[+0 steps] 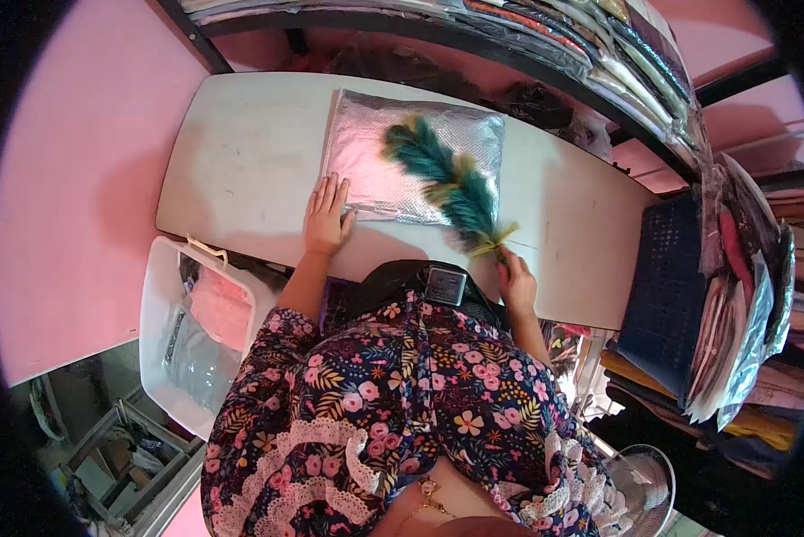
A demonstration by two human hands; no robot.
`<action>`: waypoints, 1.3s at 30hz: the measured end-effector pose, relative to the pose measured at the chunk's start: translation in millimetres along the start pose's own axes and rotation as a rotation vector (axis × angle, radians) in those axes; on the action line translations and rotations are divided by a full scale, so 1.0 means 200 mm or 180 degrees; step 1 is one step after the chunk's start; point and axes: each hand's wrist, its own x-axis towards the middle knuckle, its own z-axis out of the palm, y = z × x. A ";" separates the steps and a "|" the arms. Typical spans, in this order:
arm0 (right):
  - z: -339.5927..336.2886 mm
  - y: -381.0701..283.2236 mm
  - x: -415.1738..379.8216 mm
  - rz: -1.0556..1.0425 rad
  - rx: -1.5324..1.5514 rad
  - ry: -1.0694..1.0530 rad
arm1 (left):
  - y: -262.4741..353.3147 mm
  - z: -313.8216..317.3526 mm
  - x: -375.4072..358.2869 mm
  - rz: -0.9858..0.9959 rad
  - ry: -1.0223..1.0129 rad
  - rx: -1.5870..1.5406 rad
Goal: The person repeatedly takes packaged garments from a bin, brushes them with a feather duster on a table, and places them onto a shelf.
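A silver, shiny padded packet (375, 170) lies flat on the white table (241, 134). My left hand (328, 215) rests with fingers stretched out at the packet's lower left corner, fingertips on its edge. In my right hand (517, 285) is the handle of a feather duster (451, 179) with green and yellowish fluff. The duster slants up and left across the packet, its fluffy head overlapping the silver surface and slightly blurred. A yellow tie (496, 242) sits where the fluff meets the handle.
A white plastic bin (156, 331) with bagged items stands below left. Above the table's back edge runs a dark shelf (402, 27) stacked with wrapped garments. At right are a blue basket (657, 268) and folded clothes (733, 331); a fan (643, 488) is low right.
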 end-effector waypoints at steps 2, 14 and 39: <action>-0.01 0.04 0.02 0.0428 -0.0146 0.0364 | -0.01 0.01 -0.01 0.0007 0.0000 -0.0056; 0.08 0.04 0.04 0.0602 0.0083 0.0524 | -0.04 -0.01 -0.03 0.0012 0.0079 -0.0084; -0.12 0.18 0.00 0.2229 -0.0284 0.0053 | -0.01 -0.07 -0.01 0.0205 0.0241 -0.0212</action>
